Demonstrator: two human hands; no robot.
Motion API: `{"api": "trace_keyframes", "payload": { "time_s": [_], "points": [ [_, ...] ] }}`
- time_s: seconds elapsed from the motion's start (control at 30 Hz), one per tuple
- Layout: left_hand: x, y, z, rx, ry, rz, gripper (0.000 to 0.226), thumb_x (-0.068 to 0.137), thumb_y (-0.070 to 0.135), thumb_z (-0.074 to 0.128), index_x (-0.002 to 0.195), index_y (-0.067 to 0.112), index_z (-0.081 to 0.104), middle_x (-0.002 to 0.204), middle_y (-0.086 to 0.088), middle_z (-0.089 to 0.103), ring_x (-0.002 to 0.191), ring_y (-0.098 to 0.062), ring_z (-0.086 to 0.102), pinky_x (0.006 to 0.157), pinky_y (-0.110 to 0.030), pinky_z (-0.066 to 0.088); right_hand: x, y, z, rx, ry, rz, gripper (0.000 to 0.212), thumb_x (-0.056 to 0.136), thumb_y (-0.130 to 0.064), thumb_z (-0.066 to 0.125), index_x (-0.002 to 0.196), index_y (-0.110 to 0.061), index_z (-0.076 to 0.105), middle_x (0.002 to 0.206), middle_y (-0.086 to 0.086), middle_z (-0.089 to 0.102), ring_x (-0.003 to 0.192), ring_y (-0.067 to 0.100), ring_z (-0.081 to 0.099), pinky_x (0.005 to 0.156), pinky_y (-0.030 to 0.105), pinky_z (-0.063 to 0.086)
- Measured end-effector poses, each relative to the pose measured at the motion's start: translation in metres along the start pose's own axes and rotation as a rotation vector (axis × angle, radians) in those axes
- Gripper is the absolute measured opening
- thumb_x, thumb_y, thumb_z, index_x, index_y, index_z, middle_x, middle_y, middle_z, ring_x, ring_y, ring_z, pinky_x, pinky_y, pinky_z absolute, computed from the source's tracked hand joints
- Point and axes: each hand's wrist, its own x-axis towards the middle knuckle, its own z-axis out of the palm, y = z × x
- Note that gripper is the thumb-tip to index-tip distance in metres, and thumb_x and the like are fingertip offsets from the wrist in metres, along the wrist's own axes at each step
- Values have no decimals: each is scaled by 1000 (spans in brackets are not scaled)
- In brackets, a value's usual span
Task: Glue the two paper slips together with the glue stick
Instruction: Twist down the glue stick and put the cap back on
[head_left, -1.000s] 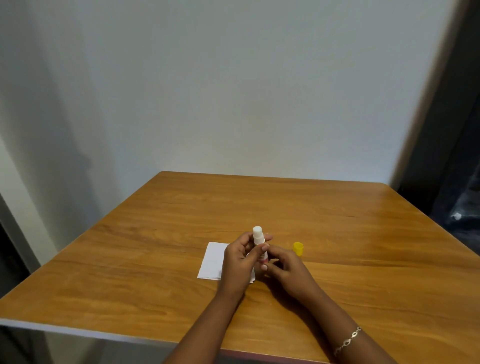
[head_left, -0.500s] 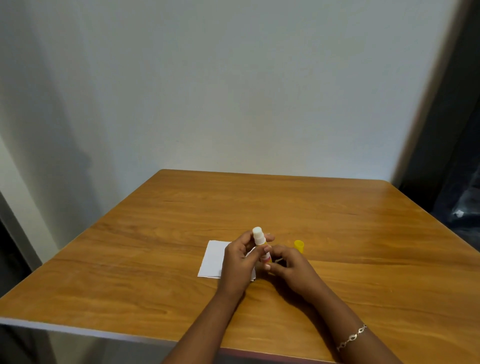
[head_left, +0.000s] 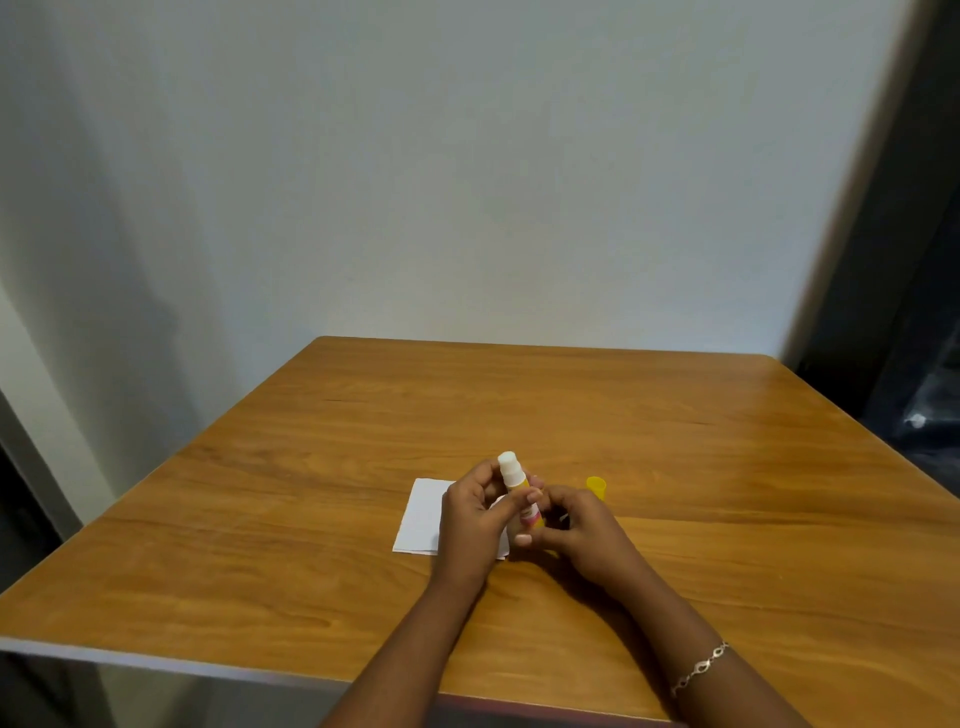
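Glue stick (head_left: 521, 491) stands upright above the paper slips (head_left: 422, 515) on the table (head_left: 727, 467), its white tip bare and its yellow cap (head_left: 596, 486) set just beside the right hand (head_left: 587, 530). The left hand (head_left: 475, 519) clasps the barrel; the right pinches its base. It looks light, stiff and smooth, best held mid-barrel. The 2 slips look thin and floppy, likely to slide unless pinned flat

We see a smooth, faintly glossy wood-grain table (head_left: 519, 405) under our hands. Matt white paper (head_left: 421, 514) lies beneath the left hand (head_left: 475, 525); the plastic stick (head_left: 511, 470) looks smooth, and a shiny metal bracelet (head_left: 698, 667) rings the right wrist.
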Motion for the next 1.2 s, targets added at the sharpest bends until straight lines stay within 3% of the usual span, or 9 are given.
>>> {"api": "trace_keyframes", "payload": {
  "time_s": [0.13, 0.23, 0.4, 0.53, 0.63, 0.77, 0.87, 1.0, 1.2],
  "points": [
    [1, 2, -1, -33, 0, -4, 16, 76, -2, 64, 86, 11, 66, 76, 6, 75, 81, -15, 70, 68, -20, 55, 0, 0, 3, -9, 24, -19, 34, 53, -31, 80, 75, -20, 56, 78, 5, 64, 67, 17, 54, 64, 43, 43],
    [1, 3, -2, -34, -13, -4, 14, 78, -3, 61, 86, 8, 65, 74, 7, 75, 80, -13, 70, 67, -18, 54, -2, -4, -1, -1, -70, -38, 32, 74, -26, 70, 103, -14, 64, 101, 10, 68, 90, 29, 61, 83, 45, 48],
    [0, 0, 0, -3, -34, -11, 13, 79, -2, 62, 86, 10, 64, 75, 5, 75, 82, -15, 70, 67, -20, 54, -2, -3, -2, -7, -71, -7, 14, 77, -10, 69, 89, -15, 64, 88, 4, 66, 79, 14, 58, 73, 32, 46],
    [-1, 1, 0, -3, -35, -22, 14, 78, -1, 63, 86, 11, 65, 76, 2, 73, 79, -14, 69, 66, -19, 54, 0, -1, 2, -39, 11, 15, 31, 63, -17, 80, 83, -19, 57, 86, 10, 65, 75, 21, 56, 73, 42, 48],
    [0, 2, -1, -5, -29, -7, 13, 79, 2, 62, 86, 12, 65, 82, -3, 72, 82, -15, 69, 68, -19, 54, -2, -2, 0, -16, -52, -5, 36, 66, -30, 75, 98, -23, 61, 98, 8, 68, 90, 32, 61, 83, 46, 49],
    [0, 0, -1, -18, -44, -19, 13, 79, -1, 61, 87, 8, 64, 83, -5, 72, 85, -16, 69, 69, -20, 54, -2, -2, -3, -33, -73, -5, 13, 80, -17, 65, 92, -19, 66, 97, 8, 69, 92, 29, 62, 85, 47, 48],
    [0, -1, 0, 0, -44, -25, 16, 78, -3, 63, 86, 11, 65, 79, 0, 73, 84, -17, 69, 69, -22, 55, -2, -3, -1, -33, -52, 11, 23, 71, -13, 74, 91, -17, 63, 92, 5, 69, 86, 23, 63, 83, 46, 49],
    [-1, -1, 0, 13, -49, -13, 15, 79, 0, 62, 90, 10, 64, 86, -5, 72, 87, -18, 69, 70, -22, 55, -1, -1, 1, -41, -9, 21, 42, 62, -20, 80, 97, -10, 61, 95, 17, 67, 86, 34, 62, 81, 49, 49],
    [0, -2, 0, 22, -69, -23, 15, 80, 0, 61, 89, 11, 65, 82, 4, 75, 88, -17, 69, 70, -21, 54, -2, -2, -4, -41, -98, -9, 18, 75, -13, 68, 93, -13, 69, 108, 6, 66, 103, 29, 59, 90, 43, 46]
  ]
}}
